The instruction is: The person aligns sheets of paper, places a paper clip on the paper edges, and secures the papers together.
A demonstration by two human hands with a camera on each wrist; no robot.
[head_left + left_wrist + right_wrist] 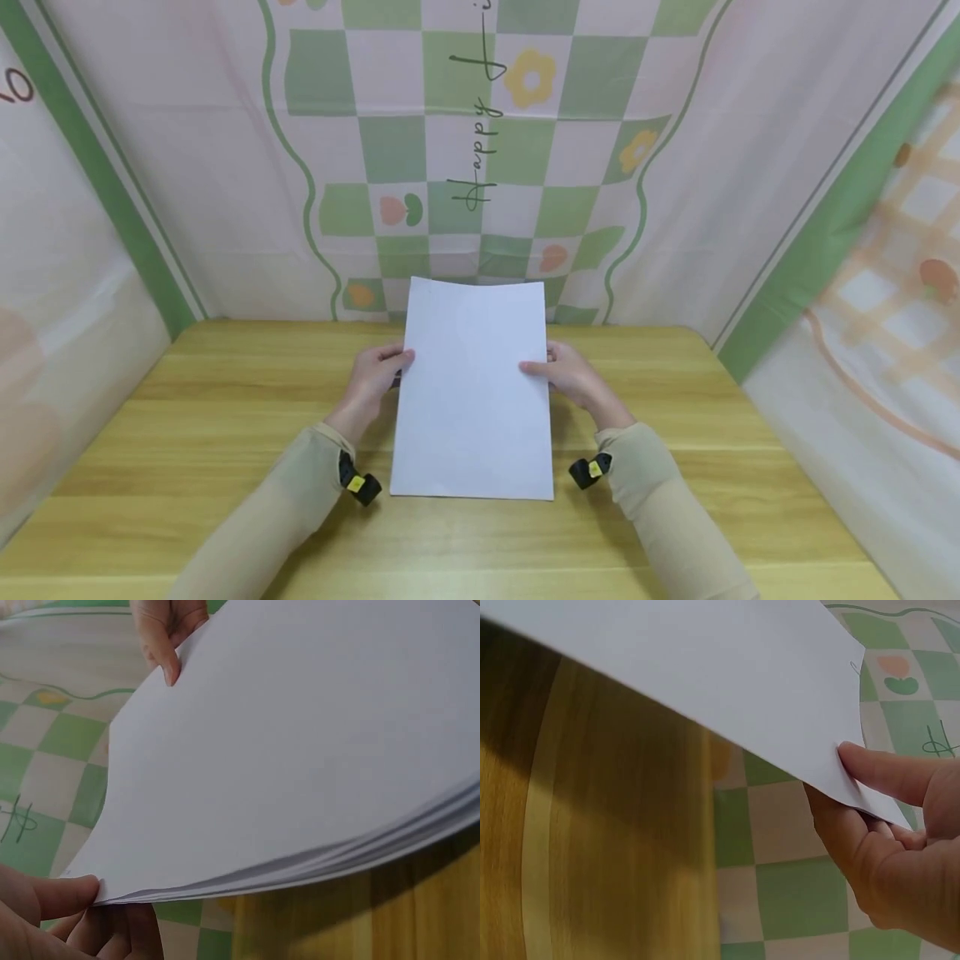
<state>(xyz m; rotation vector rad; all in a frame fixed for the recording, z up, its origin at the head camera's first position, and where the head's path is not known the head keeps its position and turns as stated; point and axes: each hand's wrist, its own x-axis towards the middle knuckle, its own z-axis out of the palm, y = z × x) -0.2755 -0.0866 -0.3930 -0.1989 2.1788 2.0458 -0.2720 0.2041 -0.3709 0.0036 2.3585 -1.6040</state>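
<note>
A stack of white paper sheets (474, 400) is held upright-lengthwise above the wooden table, its top edge bowed slightly. My left hand (372, 375) pinches its left edge, thumb on the front and fingers behind. On the opposite edge my right hand (573, 375) grips it the same way. The left wrist view shows several layers along the edge of the paper stack (300, 750), a little fanned apart. In the right wrist view, the thumb presses on the paper (742, 682) near a corner while the other fingers curl beneath.
The wooden table (225, 467) spreads beneath both forearms. Behind it hangs a checked green-and-white cloth (517, 150) with flowers and lettering. Further cloth panels flank both sides. Small black cameras (365, 487) are strapped at the wrists.
</note>
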